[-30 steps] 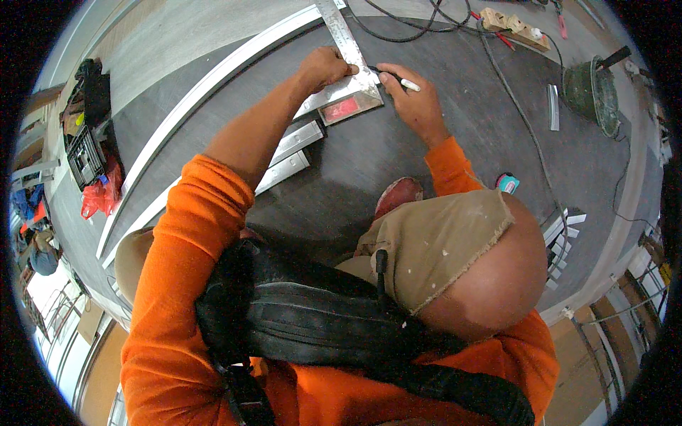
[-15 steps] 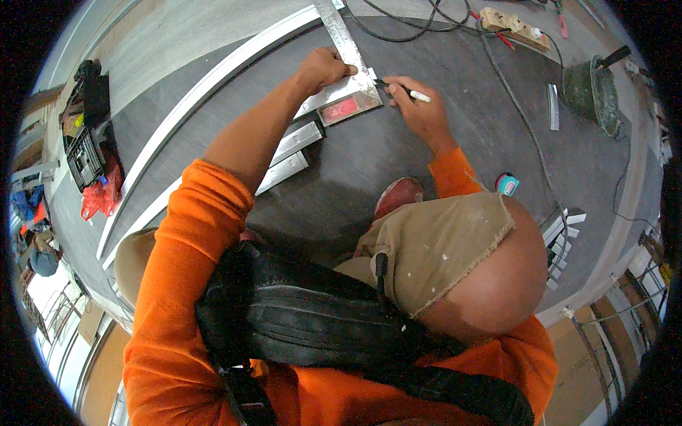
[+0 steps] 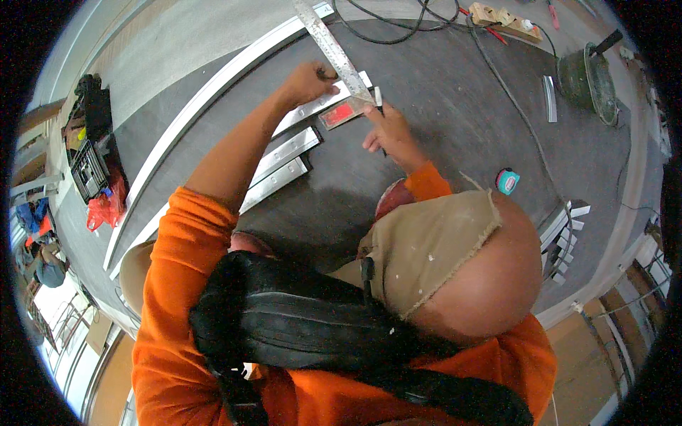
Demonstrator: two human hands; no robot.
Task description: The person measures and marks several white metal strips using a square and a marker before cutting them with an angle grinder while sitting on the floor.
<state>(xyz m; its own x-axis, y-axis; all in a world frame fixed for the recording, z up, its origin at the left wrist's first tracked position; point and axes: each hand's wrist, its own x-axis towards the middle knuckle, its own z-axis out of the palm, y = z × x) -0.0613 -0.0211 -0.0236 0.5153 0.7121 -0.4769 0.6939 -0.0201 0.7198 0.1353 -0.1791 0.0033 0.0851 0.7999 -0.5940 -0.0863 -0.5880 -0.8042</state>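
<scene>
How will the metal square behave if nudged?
The metal square is probably stiff, since its blade looks straight. It may be heavier at the chunkier red-panelled handle. With its flat blade across the shiny strip, it would likely slide, not roll.

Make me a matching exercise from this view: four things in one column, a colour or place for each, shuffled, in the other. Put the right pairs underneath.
Column one:
1. pen
2. metal square
3. tape measure
4. plastic bag

Column two:
A. teal, on the floor to the right
B. red, over on the left side
C. in the right hand
D. silver-grey, with a long straight blade

Pairs: 1-C, 2-D, 3-A, 4-B
</scene>
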